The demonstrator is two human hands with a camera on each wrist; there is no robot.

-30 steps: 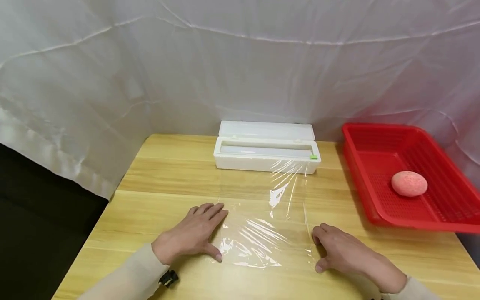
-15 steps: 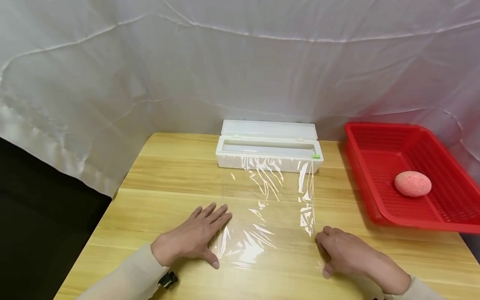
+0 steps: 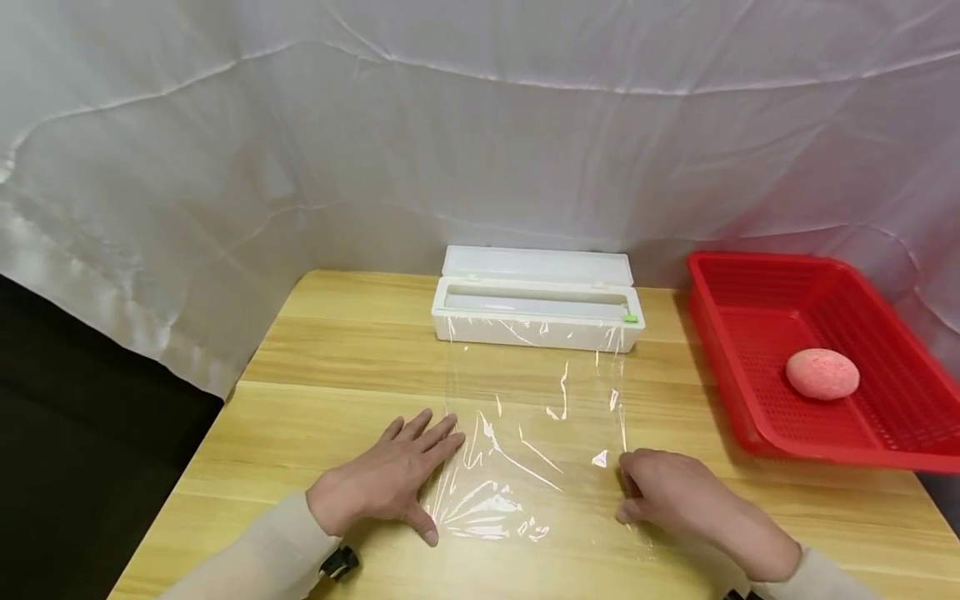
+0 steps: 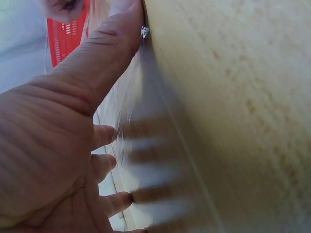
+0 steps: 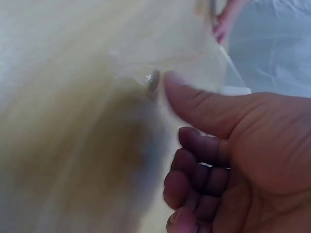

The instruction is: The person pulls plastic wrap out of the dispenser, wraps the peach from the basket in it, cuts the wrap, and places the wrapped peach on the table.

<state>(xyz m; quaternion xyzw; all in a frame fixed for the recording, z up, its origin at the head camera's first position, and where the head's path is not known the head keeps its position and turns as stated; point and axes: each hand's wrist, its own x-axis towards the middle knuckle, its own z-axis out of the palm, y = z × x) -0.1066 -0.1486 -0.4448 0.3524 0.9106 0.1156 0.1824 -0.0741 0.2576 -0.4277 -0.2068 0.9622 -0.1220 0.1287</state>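
Observation:
A sheet of clear cling film (image 3: 525, 492) lies across the wooden table, running out from a white dispenser box (image 3: 536, 332) whose lid stands raised. My left hand (image 3: 397, 475) rests with spread fingers along the film's left edge; the left wrist view shows thumb and fingertips (image 4: 116, 201) down at the surface. At the film's right edge, my right hand (image 3: 678, 504) touches with its thumb. In the right wrist view the right hand (image 5: 248, 145) has its thumb reaching forward, apart from the loosely bent fingers. Creases fan out in the film near the left thumb.
A red plastic basket (image 3: 723, 387) stands on the right, with a pink oval object (image 3: 822, 374) inside. The green slider (image 3: 630, 318) sits at the box's right end. A pale cloth (image 3: 480, 150) hangs behind the table (image 3: 337, 350).
My right hand shifted slightly right, then back left against the film's edge. Glare and creases on the film have changed, now fanning from the left thumb. The left hand stays nearly still.

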